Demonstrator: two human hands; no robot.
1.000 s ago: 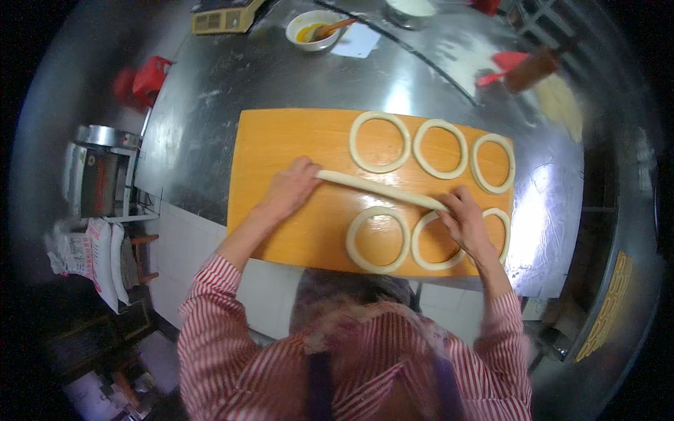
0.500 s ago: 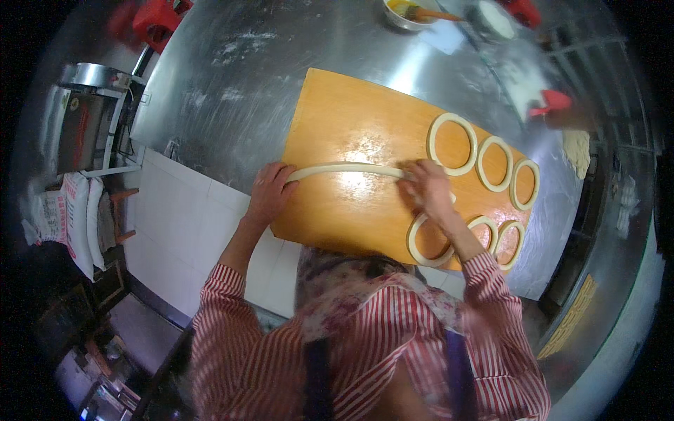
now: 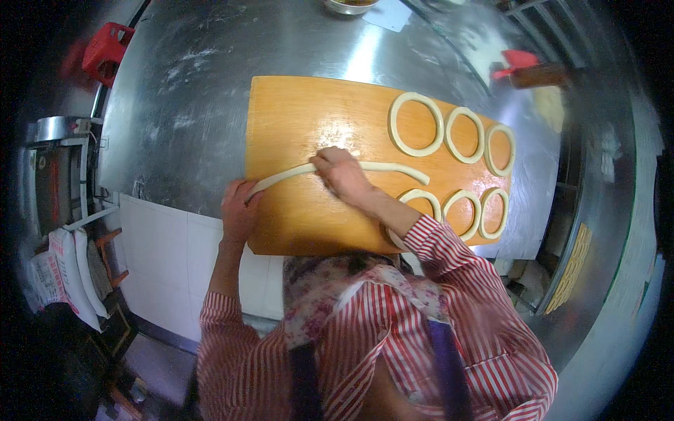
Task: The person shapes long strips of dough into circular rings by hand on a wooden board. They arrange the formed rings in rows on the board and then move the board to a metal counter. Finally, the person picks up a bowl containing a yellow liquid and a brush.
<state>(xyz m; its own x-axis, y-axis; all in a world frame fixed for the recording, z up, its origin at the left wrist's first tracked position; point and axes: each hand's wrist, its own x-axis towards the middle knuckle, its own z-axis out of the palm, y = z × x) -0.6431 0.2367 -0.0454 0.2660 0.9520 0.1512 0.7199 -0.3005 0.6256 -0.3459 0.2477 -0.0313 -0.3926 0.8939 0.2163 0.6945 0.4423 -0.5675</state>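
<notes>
A person's bare hands work a rope (image 3: 393,167) of pale dough, bowed across the middle of a wooden board (image 3: 302,119) at the near edge of a metal bench (image 3: 168,126). The left hand (image 3: 239,205), at the board's left edge, curls closed around the rope's left end. The right hand (image 3: 342,175) lies over the rope near its middle, fingers bent; whether it grips or presses cannot be told. Six dough rings (image 3: 393,126) fill the board's right side in two rows, the lower-left one partly behind the right forearm.
</notes>
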